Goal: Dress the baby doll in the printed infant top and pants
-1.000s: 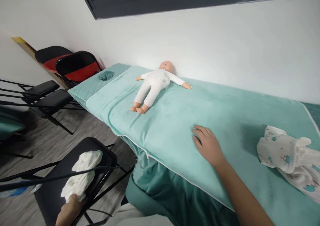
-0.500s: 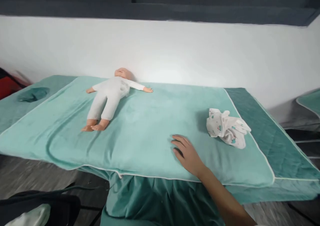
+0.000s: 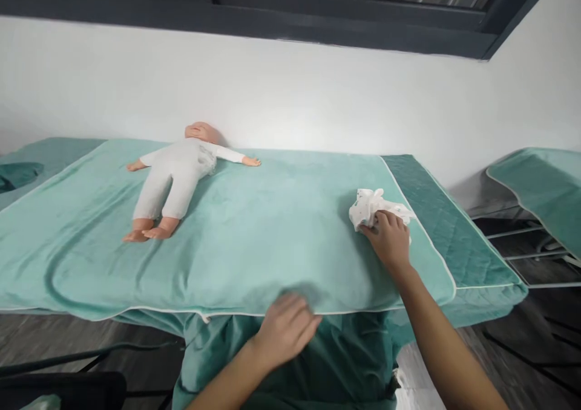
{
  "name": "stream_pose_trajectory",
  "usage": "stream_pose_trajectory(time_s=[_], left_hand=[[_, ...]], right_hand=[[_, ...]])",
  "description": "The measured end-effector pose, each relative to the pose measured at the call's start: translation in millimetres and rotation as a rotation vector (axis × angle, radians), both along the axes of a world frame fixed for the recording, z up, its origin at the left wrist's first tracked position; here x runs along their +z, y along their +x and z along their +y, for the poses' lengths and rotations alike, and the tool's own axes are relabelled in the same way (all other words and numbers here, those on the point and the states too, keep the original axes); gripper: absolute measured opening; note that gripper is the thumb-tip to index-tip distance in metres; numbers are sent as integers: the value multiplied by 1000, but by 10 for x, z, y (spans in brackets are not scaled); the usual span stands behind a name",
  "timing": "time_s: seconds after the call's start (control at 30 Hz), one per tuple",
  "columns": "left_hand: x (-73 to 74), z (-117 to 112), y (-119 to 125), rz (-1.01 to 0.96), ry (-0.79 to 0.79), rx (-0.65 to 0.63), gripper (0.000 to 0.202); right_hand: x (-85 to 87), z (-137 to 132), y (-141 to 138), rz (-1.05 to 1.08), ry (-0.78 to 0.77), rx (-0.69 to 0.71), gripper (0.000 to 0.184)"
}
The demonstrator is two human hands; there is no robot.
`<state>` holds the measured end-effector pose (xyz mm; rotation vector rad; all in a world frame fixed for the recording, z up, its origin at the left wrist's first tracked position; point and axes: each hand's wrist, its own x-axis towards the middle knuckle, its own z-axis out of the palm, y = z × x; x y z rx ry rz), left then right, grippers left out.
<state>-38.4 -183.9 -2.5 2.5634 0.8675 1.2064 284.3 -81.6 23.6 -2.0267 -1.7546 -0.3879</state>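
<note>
Crumpled white baby clothing [image 3: 362, 211] with a small coloured print lies on the right side of the light green bed sheet [image 3: 272, 234]. My right hand [image 3: 389, 237] is on it, fingers and thumb closed round its near side and hiding part of it. Low over the front edge of the bed is my left hand [image 3: 289, 325], slightly blurred, its fingers loosely bent and holding nothing. A baby doll [image 3: 175, 174] with a white cloth body lies on its back at the left, arms spread, apart from both hands.
A white wall [image 3: 281, 95] runs behind the bed, with a dark window frame [image 3: 340, 26] above. Darker green quilted padding [image 3: 458, 228] shows at the right end. Another green-covered bed [image 3: 540, 186] with metal bars stands farther right. A dark chair [image 3: 63, 392] is at lower left.
My right hand has moved right and forward from the bare sheet and taken hold of the clothing. My left hand has come into view. The camera has turned right.
</note>
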Motion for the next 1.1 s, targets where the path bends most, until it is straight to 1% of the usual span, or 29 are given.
stream_pose_trajectory(time_s=[0.03,0.1,0.17,0.23,0.3,0.33,0.4,0.43,0.47,0.5,0.57,0.6,0.63,0.7,0.77,0.8,0.87,0.9,0.93,0.97,1.03,1.07,1.1], left_hand=[[-16,223,150,-59,-95,4,13],[-34,663,422,-175,-395,41,14],[-42,1042,620,-347,-694,56,22],[-40,1315,727,-603,-904,-26,41],[-26,1464,753,-837,-1049,-143,56],[-14,1497,746,-918,-1094,-200,62],[17,1501,716,-967,-1138,-286,74],[33,1486,703,-954,-1133,-301,79],[47,1466,693,-944,-1117,-294,80],[59,1447,686,-955,-1102,-272,77],[68,1422,682,-1071,-1105,-197,63],[64,1419,681,-1164,-1133,-152,57],[57,1421,678,-1253,-1182,-109,53],[33,1440,670,-1383,-1283,-45,51],[4,1468,661,-1472,-1328,-21,47],[-9,1481,658,-1506,-1331,-38,45],[-28,1500,654,-1545,-1316,-120,43],[-32,1504,653,-1546,-1311,-169,44],[-32,1506,652,-1536,-1311,-209,46],[-26,1505,651,-1523,-1315,-237,48],[-5,1498,646,-1511,-1326,-249,51],[10,1494,644,-1510,-1332,-248,52],[25,1490,641,-1513,-1333,-245,52]], right_hand=[[13,46,-13,-50,-40,-8,26],[71,115,-49,-89,-91,16,15],[155,151,-119,-44,-77,101,12],[236,155,-262,101,9,267,12],[306,146,-496,344,91,460,12],[338,145,-642,490,95,540,12],[401,172,-956,731,66,610,18],[430,202,-1106,806,47,652,20],[456,242,-1242,832,17,714,20],[475,286,-1357,816,-17,786,20],[479,360,-1516,686,-43,893,24],[460,379,-1558,604,-31,905,27],[426,382,-1579,528,0,886,30],[326,346,-1562,388,48,812,32],[215,286,-1484,241,8,737,33],[169,262,-1428,172,-38,700,36],[115,251,-1295,94,-116,628,46],[108,266,-1223,101,-133,604,50],[114,292,-1153,140,-136,600,50],[131,327,-1087,202,-138,608,45],[181,403,-978,355,-155,602,26],[210,438,-939,427,-173,579,16],[238,468,-908,489,-189,541,10]])
